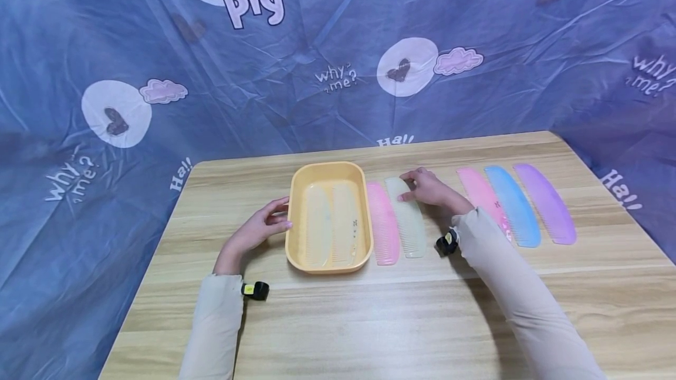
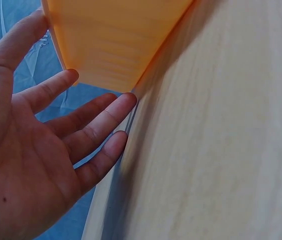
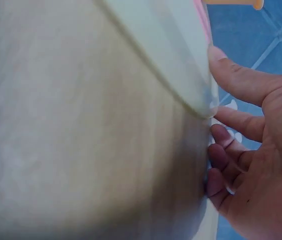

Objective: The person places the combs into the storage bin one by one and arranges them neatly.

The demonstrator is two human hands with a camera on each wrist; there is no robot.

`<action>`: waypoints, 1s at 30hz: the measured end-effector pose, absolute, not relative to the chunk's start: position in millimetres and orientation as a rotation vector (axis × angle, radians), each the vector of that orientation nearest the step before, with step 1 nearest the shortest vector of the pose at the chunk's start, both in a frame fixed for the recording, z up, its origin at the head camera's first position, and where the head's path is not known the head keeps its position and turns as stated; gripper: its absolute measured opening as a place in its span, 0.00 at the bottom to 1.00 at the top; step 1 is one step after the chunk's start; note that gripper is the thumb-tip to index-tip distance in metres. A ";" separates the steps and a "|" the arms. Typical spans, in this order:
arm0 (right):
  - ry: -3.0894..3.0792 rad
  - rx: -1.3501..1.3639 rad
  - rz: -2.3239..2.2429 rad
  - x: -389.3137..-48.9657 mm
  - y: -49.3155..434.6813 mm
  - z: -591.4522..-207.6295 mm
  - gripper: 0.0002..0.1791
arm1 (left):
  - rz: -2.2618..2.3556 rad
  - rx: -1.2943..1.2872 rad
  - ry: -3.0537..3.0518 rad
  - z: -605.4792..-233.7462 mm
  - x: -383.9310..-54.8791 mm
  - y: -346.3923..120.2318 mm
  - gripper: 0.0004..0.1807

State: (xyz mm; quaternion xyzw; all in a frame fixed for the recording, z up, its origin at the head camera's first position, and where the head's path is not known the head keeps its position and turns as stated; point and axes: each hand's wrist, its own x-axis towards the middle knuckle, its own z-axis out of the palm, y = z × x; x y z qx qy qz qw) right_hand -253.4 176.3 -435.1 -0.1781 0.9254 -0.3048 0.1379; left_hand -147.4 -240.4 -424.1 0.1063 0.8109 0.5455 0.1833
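A yellow plastic tray (image 1: 291,251) stands on the table with two pale translucent combs (image 1: 319,224) side by side in it. My left hand (image 1: 262,226) is at its left side, fingers loosely spread, with fingertips touching the tray's rim and wall. To the right of the tray lie a pink comb (image 1: 385,224) and a pale green comb (image 1: 411,227), teeth facing left. At the far end of the pale green comb, my right hand (image 1: 426,186) pinches it between thumb and index finger. In the right wrist view the other fingers curl beside the comb's tip (image 3: 201,102).
Farther right lie another pink comb (image 1: 482,195), a blue comb (image 1: 512,207) and a purple comb (image 1: 546,204) in a row. They sit on the wooden table (image 1: 369,321), near my right forearm. A blue printed cloth (image 1: 317,28) hangs behind the table's back edge.
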 end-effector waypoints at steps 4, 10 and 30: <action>2.629 -0.521 -0.908 -254.0 172.4 -430.5 0.36 | 1.534 0.300 2.297 -424.4 -147.4 -240.4 0.40; 2.633 -0.513 -0.872 -249.9 166.9 -421.9 0.36 | 1.541 0.282 2.278 -424.3 -146.9 -239.7 0.40; 2.539 -0.425 -0.825 -251.1 156.8 -409.1 0.39 | 1.557 0.264 2.250 -423.8 -148.3 -240.6 0.39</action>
